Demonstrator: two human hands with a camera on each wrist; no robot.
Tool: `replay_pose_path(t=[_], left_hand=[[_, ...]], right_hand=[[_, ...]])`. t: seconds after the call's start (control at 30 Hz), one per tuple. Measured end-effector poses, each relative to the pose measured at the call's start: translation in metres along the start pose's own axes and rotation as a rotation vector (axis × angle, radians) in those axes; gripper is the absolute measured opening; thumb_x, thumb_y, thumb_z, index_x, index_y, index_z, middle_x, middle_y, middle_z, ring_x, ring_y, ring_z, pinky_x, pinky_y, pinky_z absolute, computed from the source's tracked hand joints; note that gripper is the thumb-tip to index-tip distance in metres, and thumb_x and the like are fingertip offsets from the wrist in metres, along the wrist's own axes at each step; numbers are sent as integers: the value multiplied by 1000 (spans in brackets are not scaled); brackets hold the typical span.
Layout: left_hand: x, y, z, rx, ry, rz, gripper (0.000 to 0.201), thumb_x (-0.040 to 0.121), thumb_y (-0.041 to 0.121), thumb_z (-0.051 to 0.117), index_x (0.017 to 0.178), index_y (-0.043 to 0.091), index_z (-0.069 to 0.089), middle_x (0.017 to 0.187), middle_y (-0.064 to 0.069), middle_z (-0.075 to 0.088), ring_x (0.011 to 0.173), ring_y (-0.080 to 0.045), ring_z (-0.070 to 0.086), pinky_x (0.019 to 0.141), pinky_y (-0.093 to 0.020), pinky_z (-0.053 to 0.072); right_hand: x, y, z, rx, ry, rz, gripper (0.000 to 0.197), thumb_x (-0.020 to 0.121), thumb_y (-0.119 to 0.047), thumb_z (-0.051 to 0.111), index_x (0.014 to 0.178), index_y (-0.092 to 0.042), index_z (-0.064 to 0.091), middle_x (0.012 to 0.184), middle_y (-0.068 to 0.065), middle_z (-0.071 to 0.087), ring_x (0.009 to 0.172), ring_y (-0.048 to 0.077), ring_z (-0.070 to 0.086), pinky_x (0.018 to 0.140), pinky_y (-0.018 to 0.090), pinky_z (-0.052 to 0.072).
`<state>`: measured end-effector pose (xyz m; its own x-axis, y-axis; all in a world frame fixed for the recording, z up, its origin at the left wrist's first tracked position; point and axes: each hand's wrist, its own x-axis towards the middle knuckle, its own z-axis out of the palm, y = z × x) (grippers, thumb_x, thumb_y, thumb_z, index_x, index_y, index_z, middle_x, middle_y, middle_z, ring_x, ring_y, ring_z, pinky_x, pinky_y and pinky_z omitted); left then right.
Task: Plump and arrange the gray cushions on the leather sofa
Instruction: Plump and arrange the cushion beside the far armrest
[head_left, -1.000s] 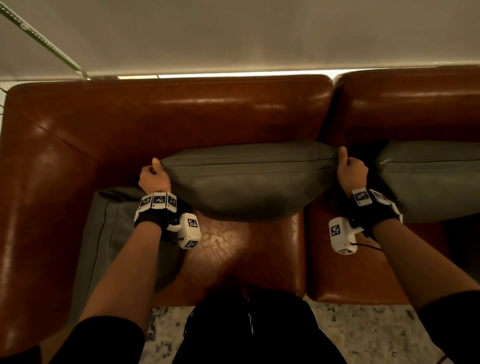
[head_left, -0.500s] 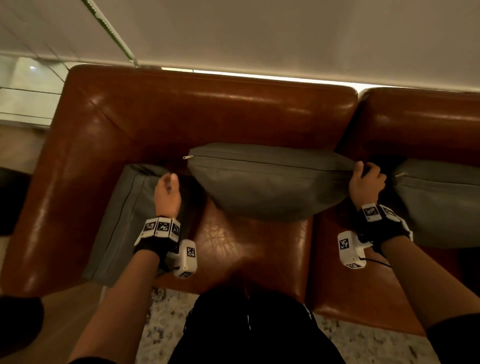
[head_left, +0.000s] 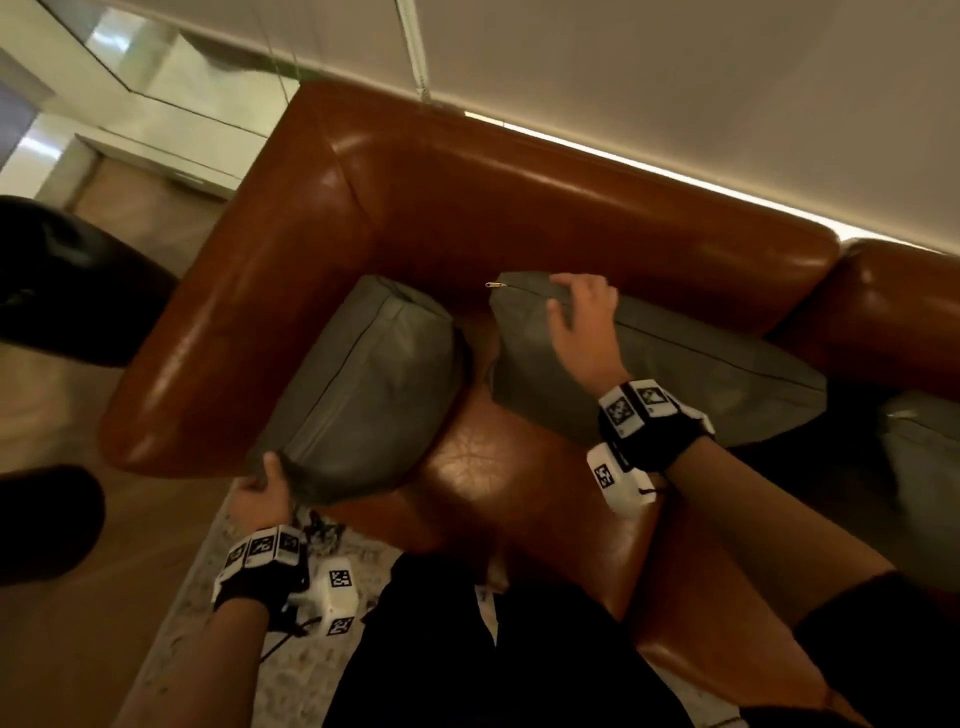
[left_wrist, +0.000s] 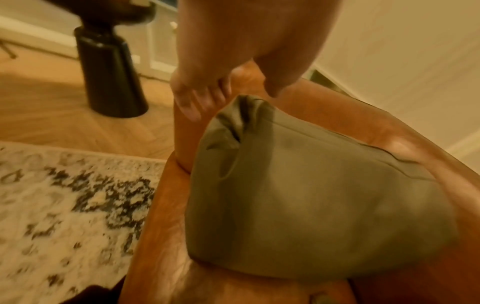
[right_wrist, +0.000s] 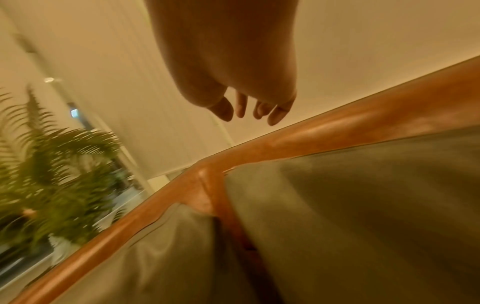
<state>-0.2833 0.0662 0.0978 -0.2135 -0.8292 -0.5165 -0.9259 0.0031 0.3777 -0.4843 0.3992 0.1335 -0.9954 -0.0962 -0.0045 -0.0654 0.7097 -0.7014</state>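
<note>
On the brown leather sofa (head_left: 545, 208), one gray cushion (head_left: 363, 384) leans against the left armrest. A second gray cushion (head_left: 701, 374) stands along the backrest. My left hand (head_left: 265, 475) is at the armrest cushion's near corner. In the left wrist view the armrest cushion (left_wrist: 311, 195) has that corner between my left hand's (left_wrist: 233, 96) straight fingers and thumb, and nothing is gripped. My right hand (head_left: 576, 301) hovers over the backrest cushion's left end near the zipper. Seen from the right wrist, my right hand (right_wrist: 249, 113) has loose fingers in the air above the backrest cushion (right_wrist: 363, 195).
A third gray cushion (head_left: 924, 467) sits at the right edge. A black pedestal (left_wrist: 109, 72) stands on the wood floor left of the armrest. A patterned rug (left_wrist: 64, 195) lies in front of the sofa. A fern (right_wrist: 52, 174) grows beyond the sofa's left end.
My view swung left. My left hand dropped from beside the backrest cushion to the armrest cushion's near corner. My right hand let go of the backrest cushion's right end and crossed to its left end.
</note>
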Motion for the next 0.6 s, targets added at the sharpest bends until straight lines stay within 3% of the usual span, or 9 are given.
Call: replay_pose_path(t=[0.07, 0.13, 0.2, 0.33, 0.4, 0.5, 0.57, 0.6], left_hand=[[1, 1, -2, -98, -195, -94, 82, 87, 66, 35, 133, -1, 45, 140, -24, 45, 126, -40, 45, 109, -48, 32], [5, 8, 1, -287, -355, -101, 88, 79, 69, 48, 136, 3, 42, 143, -17, 43, 128, -36, 45, 110, -47, 34], [18, 5, 7, -434, -389, -91, 100, 59, 73, 64, 131, 5, 48, 137, -15, 51, 122, -33, 52, 105, -49, 41], [54, -5, 13, -493, -364, 0, 65, 69, 57, 67, 112, 9, 63, 122, -15, 63, 114, -30, 58, 100, -51, 45], [57, 12, -6, -484, -414, 54, 55, 68, 59, 63, 102, 15, 65, 117, -11, 65, 111, -26, 59, 101, -48, 45], [77, 20, -34, -495, -398, 72, 43, 85, 49, 53, 100, 11, 66, 108, -2, 63, 104, -18, 57, 99, -38, 43], [90, 14, -54, -694, -404, -35, 29, 89, 35, 44, 86, 16, 66, 92, -1, 65, 90, -19, 58, 83, -32, 45], [98, 8, -61, -737, -425, -94, 26, 89, 28, 40, 81, 17, 62, 83, 0, 63, 81, -18, 57, 73, -30, 44]], right_hand=[[13, -32, 33, 30, -166, -51, 34, 94, -20, 47, 124, -6, 52, 124, 17, 48, 118, 33, 42, 100, 33, 30], [29, -58, 66, 36, -366, 3, 39, 97, -23, 47, 132, -6, 46, 132, 15, 45, 125, 30, 41, 106, 36, 33], [42, -83, 95, -8, -502, 67, 47, 98, -27, 45, 139, -5, 39, 139, 16, 43, 130, 30, 40, 107, 36, 32], [55, -114, 145, 43, -606, 266, 64, 98, -43, 37, 149, -7, 18, 155, 13, 24, 142, 30, 26, 115, 37, 23], [59, -119, 160, 70, -578, 354, 61, 98, -46, 34, 146, -9, 27, 152, 14, 32, 138, 33, 32, 111, 40, 28], [59, -122, 161, 72, -463, 411, 37, 99, -25, 37, 122, 1, 51, 127, 23, 52, 116, 42, 49, 95, 46, 39], [48, -116, 158, 92, -479, 435, 31, 96, -14, 40, 114, 5, 57, 121, 26, 56, 107, 42, 54, 95, 50, 44], [38, -111, 156, 140, -494, 451, 30, 95, -12, 43, 115, 5, 58, 120, 25, 58, 105, 39, 57, 92, 47, 47]])
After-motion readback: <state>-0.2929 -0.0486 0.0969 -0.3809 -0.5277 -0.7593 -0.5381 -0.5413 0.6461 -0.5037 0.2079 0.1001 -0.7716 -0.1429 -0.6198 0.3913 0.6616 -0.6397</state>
